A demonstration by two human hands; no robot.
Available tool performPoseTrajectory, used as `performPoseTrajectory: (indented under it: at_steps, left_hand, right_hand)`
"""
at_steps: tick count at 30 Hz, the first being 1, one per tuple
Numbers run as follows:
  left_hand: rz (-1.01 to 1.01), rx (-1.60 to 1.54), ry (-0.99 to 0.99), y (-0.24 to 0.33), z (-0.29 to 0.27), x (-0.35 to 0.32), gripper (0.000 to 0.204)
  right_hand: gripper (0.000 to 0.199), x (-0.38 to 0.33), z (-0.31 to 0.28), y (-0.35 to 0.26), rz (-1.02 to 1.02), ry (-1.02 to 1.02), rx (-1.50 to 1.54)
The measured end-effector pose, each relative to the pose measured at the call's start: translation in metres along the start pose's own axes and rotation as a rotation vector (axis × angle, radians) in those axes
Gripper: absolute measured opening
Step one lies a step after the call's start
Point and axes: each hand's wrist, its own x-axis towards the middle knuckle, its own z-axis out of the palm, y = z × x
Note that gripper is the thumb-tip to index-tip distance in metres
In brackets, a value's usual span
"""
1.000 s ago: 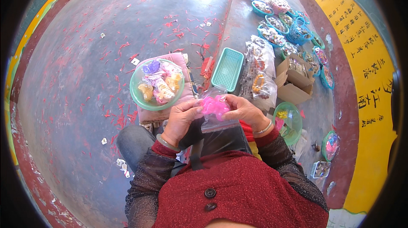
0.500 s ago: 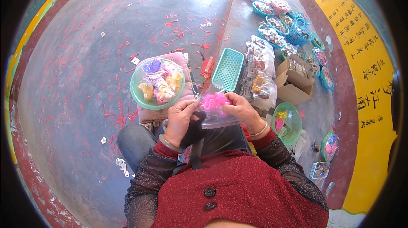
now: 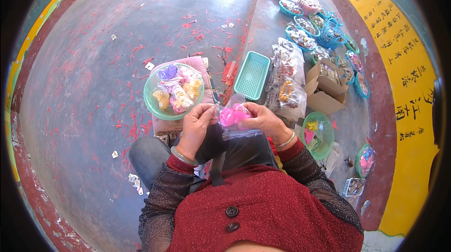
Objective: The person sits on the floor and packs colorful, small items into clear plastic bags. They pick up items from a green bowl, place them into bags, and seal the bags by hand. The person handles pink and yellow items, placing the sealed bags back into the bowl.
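Note:
Over my lap, both hands hold a clear plastic bag point(image 3: 240, 133). Bright pink, rounded, coil-like pieces point(image 3: 228, 117) show at the bag, apparently inside its film; their exact kind is not clear. My left hand point(image 3: 199, 122) pinches the bag's left edge between thumb and fingers. From the other side, my right hand point(image 3: 266, 121) is closed on the bag with its thumb against the pink pieces. Just beyond my left hand, a green round basin point(image 3: 149, 98) holds purple, pink, white and yellow bundles, some wrapped in plastic. It rests on a pink cushioned seat point(image 3: 205, 66).
Ahead stands a turquoise mesh basket point(image 3: 253, 74), beside a pile of clear bags point(image 3: 287, 71). To the right are an open cardboard box point(image 3: 324, 99), a green bowl point(image 3: 323, 151) and several filled baskets point(image 3: 300, 40) along the painted wall point(image 3: 399, 64). Red scraps litter the floor.
The pink pieces have shifted slightly left and look more gathered, with clear film now rising above them. Both hands stay at the bag, nearly in place.

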Motion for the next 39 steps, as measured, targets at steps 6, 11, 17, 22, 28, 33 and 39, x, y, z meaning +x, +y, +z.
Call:
performPoseTrajectory:
  at_steps: [6,11,17,22,28,33,39]
  left_hand:
    - [-0.205,-0.254,-0.158,0.013,0.014,-0.007,0.034]
    - [-0.221,-0.322,-0.204,0.009,0.019,-0.007,0.037]
    - [-0.186,-0.520,-0.107,0.006,0.011,-0.004,0.031]
    - [-0.041,-0.667,0.117,0.018,0.006,0.000,0.030]
    - [0.018,-0.623,0.030,0.014,0.010,0.000,0.037]
    - [-0.022,-0.592,-0.010,0.018,0.015,-0.004,0.034]
    - [-0.090,-0.442,0.118,0.013,0.011,-0.009,0.024]
  right_hand:
    - [0.043,0.001,0.004,-0.001,-0.089,0.062,0.148]
    - [0.039,0.004,0.001,0.007,-0.107,0.078,0.044]
    - [0.035,0.001,0.003,0.005,-0.113,0.147,0.221]
    - [0.039,-0.007,-0.008,0.006,-0.124,0.169,0.339]
    - [0.026,-0.002,0.018,0.012,-0.145,0.193,0.243]
    - [0.016,0.001,0.010,0.012,-0.152,0.345,0.212]
    - [0.014,-0.024,0.013,-0.024,-0.197,0.357,-0.164]
